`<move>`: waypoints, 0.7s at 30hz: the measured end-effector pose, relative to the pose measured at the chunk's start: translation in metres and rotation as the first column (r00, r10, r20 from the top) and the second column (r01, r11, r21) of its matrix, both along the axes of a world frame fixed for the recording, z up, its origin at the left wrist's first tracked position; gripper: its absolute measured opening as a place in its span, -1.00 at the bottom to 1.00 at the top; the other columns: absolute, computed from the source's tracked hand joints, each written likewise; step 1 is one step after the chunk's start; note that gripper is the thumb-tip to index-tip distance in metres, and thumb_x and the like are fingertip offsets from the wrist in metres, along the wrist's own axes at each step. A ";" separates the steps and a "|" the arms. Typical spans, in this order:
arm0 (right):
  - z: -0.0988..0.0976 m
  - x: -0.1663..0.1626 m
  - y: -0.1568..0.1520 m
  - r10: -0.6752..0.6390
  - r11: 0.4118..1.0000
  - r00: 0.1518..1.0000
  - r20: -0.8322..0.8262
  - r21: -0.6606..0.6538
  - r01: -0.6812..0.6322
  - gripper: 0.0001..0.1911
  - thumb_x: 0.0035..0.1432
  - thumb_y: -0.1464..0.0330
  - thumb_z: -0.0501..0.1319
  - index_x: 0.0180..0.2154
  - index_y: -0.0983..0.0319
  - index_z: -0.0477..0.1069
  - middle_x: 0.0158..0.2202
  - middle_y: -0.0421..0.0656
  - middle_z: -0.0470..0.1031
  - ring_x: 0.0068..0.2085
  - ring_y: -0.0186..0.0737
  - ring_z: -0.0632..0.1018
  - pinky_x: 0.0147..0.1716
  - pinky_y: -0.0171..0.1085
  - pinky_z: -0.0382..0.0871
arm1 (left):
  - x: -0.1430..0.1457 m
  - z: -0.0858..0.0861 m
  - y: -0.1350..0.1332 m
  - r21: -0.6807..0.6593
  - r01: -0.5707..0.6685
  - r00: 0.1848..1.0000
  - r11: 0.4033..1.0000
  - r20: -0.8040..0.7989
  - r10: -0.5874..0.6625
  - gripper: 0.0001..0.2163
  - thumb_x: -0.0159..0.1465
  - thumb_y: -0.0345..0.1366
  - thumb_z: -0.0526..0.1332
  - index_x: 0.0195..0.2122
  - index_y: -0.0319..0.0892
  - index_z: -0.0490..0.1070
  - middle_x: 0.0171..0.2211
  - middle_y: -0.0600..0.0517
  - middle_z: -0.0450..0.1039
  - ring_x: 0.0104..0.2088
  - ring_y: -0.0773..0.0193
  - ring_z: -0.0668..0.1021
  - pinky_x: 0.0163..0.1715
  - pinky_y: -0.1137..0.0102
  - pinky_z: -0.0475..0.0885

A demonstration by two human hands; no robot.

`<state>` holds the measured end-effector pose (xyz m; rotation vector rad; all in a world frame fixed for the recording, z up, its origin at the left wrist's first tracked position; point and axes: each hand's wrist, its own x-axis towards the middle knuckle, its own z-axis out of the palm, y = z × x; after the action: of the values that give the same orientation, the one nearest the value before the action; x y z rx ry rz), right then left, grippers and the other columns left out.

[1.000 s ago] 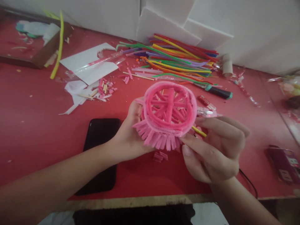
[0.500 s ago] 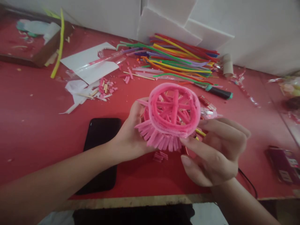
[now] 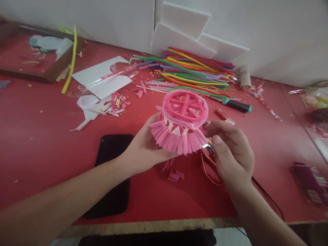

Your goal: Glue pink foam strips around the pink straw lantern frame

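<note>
A pink craft piece (image 3: 179, 136) made of fuzzy pipe cleaners has a round ring with crossed spokes on top and a flared skirt of short strips below. Pale wooden sticks show between ring and skirt. My left hand (image 3: 146, 147) is wrapped round it from the left, and its fingertips are hidden behind it. At the right side of the piece is my right hand (image 3: 230, 150), with curled fingers reaching the piece's edge and the thumb bent near the skirt. What lies between those fingers is hidden. Just below, red-handled scissors (image 3: 210, 171) lie partly covered.
Several coloured pipe cleaners (image 3: 192, 71) lie at the back, beside a cutter knife (image 3: 238, 105) and a cardboard tube (image 3: 245, 78). Pink scraps and sticks (image 3: 118, 102) sit by white paper (image 3: 102, 80). A black phone (image 3: 112, 177) is under my left forearm; a purple box (image 3: 310, 182) stands right.
The pink piece has tilted, so its skirt and sticks show more, and it has shifted slightly left. My right hand has moved from the ring's lower rim to its right side, fingers more curled.
</note>
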<state>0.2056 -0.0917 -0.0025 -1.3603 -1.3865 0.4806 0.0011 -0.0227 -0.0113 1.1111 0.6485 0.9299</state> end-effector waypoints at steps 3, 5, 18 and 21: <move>-0.001 0.000 0.003 0.122 0.992 0.991 -0.050 -0.007 -0.123 -0.72 0.35 0.29 0.23 0.08 0.04 0.46 -0.12 -0.14 0.57 -0.14 -0.18 0.63 -0.16 -0.17 0.60 | -0.003 0.000 0.001 -0.020 0.046 0.998 0.999 0.047 -0.045 -0.51 0.00 -0.27 0.58 -0.08 -0.12 0.45 -0.12 -0.06 0.67 -0.04 -0.05 0.69 -0.02 0.05 0.65; 0.000 0.000 0.004 0.173 0.985 0.984 -0.047 0.014 -0.172 -0.76 0.34 0.31 0.25 0.03 0.04 0.49 -0.12 -0.16 0.57 -0.12 -0.20 0.62 -0.15 -0.18 0.58 | -0.006 0.002 0.002 -0.029 0.089 0.994 0.996 0.067 -0.087 -0.52 -0.02 -0.30 0.58 -0.08 -0.10 0.49 -0.16 -0.04 0.68 -0.06 -0.06 0.70 -0.07 0.06 0.67; 0.000 -0.007 0.002 0.115 0.991 0.985 0.131 0.057 -0.123 -0.87 0.25 0.39 0.32 -0.18 0.07 0.60 -0.11 -0.14 0.51 -0.02 -0.15 0.58 -0.04 -0.11 0.55 | -0.004 0.005 0.004 0.078 0.089 0.992 0.993 0.081 -0.095 -0.55 0.08 -0.41 0.52 -0.02 -0.09 0.47 -0.02 -0.03 0.63 0.04 0.04 0.67 0.06 0.16 0.60; 0.002 -0.011 0.000 0.068 0.995 0.984 0.164 0.061 -0.079 -0.88 0.24 0.38 0.35 -0.19 0.06 0.61 -0.14 -0.14 0.52 -0.08 -0.17 0.59 -0.13 -0.16 0.56 | -0.003 0.006 0.002 0.075 0.083 0.997 0.994 -0.003 -0.083 -0.47 -0.02 -0.34 0.59 -0.03 -0.11 0.45 0.07 -0.08 0.59 0.09 -0.05 0.63 0.09 0.06 0.58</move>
<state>0.1944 -0.0916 -0.0001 -1.3202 -1.5769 0.3749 -0.0021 -0.0210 -0.0055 1.1962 0.5671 0.8885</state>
